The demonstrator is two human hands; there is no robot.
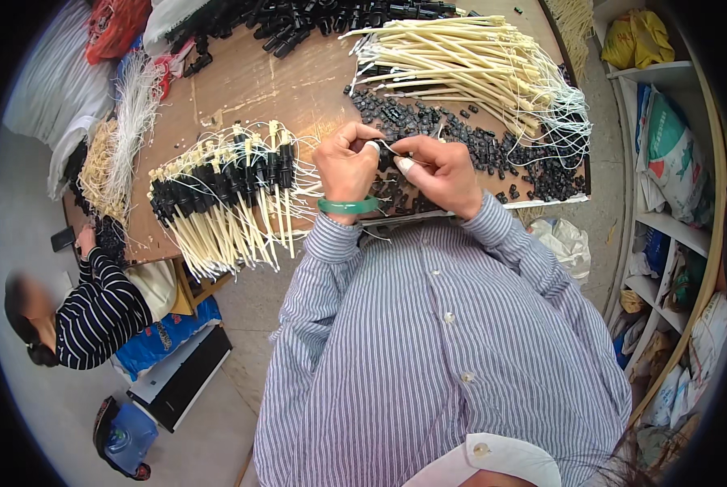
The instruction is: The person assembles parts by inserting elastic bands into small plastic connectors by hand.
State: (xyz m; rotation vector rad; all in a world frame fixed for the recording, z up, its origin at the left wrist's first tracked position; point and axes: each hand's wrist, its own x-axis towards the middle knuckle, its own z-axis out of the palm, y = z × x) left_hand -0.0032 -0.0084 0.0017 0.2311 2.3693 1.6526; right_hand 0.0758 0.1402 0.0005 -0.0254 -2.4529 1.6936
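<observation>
Over the near edge of the table, my left hand (pixel 345 169) and my right hand (pixel 444 172) are brought close together, fingertips pinched. A thin pale wire (pixel 389 148) runs between them, with both hands closed on it. A small dark piece shows by the left fingertips, partly hidden. White wrapping covers both thumb tips, and a green bangle (pixel 349 205) circles my left wrist. Left of my hands lies a row of cream tubes with black connectors (pixel 245 174) and thin white wires. Small black plastic parts (pixel 404 118) are scattered beyond and beside my right hand.
A heap of cream tubes with white wires (pixel 453 65) lies at the far right of the brown table (pixel 250 89). Black connectors (pixel 286 32) pile up at the back. A person in a striped top (pixel 103 308) sits at the left. Shelves with bags (pixel 676 154) stand right.
</observation>
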